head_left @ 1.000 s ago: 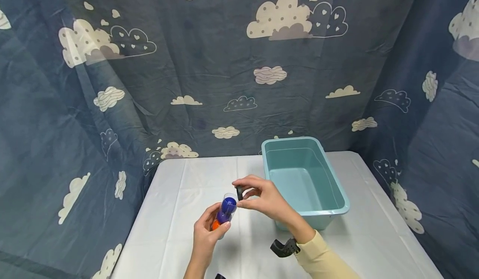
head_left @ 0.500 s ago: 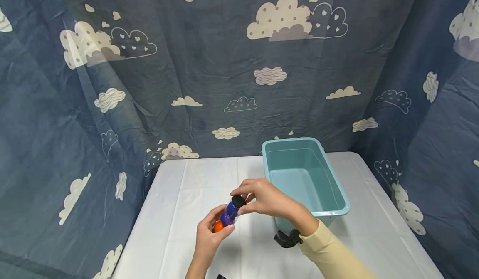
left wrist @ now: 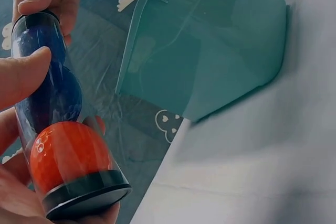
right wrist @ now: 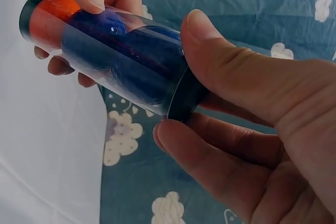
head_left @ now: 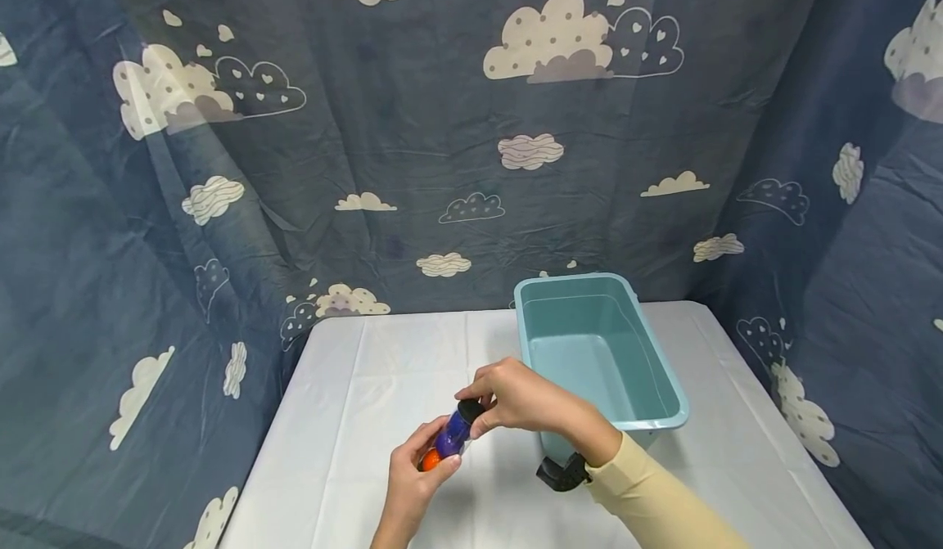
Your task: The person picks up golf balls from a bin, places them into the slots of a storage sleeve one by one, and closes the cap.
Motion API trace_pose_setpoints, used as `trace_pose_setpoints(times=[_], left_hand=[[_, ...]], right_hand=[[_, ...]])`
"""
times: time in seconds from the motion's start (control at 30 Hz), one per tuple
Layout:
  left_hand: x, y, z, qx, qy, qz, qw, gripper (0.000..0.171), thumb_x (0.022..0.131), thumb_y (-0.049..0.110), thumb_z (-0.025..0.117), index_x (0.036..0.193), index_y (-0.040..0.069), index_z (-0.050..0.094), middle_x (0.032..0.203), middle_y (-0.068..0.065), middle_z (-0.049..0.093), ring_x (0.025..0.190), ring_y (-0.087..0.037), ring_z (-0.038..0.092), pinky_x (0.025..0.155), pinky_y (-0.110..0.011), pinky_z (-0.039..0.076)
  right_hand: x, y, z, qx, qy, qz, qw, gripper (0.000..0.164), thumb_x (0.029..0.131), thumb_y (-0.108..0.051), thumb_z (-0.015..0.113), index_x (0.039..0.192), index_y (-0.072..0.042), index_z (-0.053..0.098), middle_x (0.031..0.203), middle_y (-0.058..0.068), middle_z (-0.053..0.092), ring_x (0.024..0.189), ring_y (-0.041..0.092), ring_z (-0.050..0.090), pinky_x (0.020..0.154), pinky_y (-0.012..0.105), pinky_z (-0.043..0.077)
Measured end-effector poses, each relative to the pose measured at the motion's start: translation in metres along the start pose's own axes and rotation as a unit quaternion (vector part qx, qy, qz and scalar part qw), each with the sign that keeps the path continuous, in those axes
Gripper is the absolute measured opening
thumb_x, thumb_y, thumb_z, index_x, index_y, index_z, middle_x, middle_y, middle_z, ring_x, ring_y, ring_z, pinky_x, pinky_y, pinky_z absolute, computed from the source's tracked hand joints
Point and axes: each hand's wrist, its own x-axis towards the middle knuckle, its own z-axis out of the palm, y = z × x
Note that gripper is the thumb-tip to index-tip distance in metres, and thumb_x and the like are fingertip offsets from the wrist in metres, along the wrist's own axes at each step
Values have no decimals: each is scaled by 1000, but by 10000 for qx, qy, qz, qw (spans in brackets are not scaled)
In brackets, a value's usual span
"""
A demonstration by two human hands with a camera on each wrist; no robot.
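A clear plastic tube (head_left: pixel 453 434) is tilted above the table, its upper end toward the right. My left hand (head_left: pixel 414 474) grips its lower part, thumb across the front. Inside, an orange ball (left wrist: pixel 68 156) sits at the bottom, against a black end cap (left wrist: pixel 86 195), and two dark blue balls (left wrist: pixel 56 95) are stacked over it. At the upper end, my right hand (head_left: pixel 526 398) pinches the other black cap (right wrist: pixel 186 95) between thumb and fingers. That cap covers the tube's mouth, and the right fingertips lie at its edge.
A teal plastic tub (head_left: pixel 526 320) stands on the table to the right, close behind the right forearm. White cloth (head_left: pixel 368 418) covers the table. Dark cloud-patterned fabric (head_left: pixel 412 123) hangs behind it and at both sides.
The right hand has brought the black cap from beside the tube's open mouth onto it. The tube has tipped further to the right, and both hands have shifted slightly lower in view.
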Motion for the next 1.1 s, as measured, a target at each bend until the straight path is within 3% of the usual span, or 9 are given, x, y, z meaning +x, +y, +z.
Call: trace_pose_setpoints(times=[0.37, 0.73, 0.97, 1.1], left_hand=[[-1, -3, -2, 101, 30, 229, 9997, 48, 82, 7, 80, 128, 13, 69, 116, -5, 69, 103, -25, 67, 89, -30, 54], [3, -6, -2, 4, -389, 228, 9990, 51, 86, 8, 76, 134, 14, 61, 125, -9, 66, 108, -26, 66, 91, -31, 54], [14, -9, 5, 688, -469, 515, 9952, 52, 86, 7, 79, 134, 15, 59, 121, -2, 68, 102, -19, 68, 93, -36, 52], [24, 8, 12, 992, -218, 402, 9940, 55, 81, 0, 81, 129, 14, 57, 118, -1, 69, 105, -19, 68, 97, -46, 50]], right_hand=[[10, -11, -1, -330, -154, -51, 9993, 53, 69, -31, 92, 114, -7, 77, 87, -5, 69, 65, -5, 55, 58, 13, 47], [1, -9, 1, -346, 123, -152, 9992, 46, 73, -33, 90, 112, -12, 77, 87, -6, 67, 68, 1, 55, 61, 16, 47], [-1, -7, 2, -242, 445, -172, 9986, 44, 77, -27, 89, 116, -14, 75, 96, -5, 69, 78, 6, 63, 69, 19, 51], [-3, -6, 2, -271, 785, -123, 9965, 49, 80, -27, 87, 125, -17, 71, 109, -6, 70, 96, 7, 65, 80, 27, 54]])
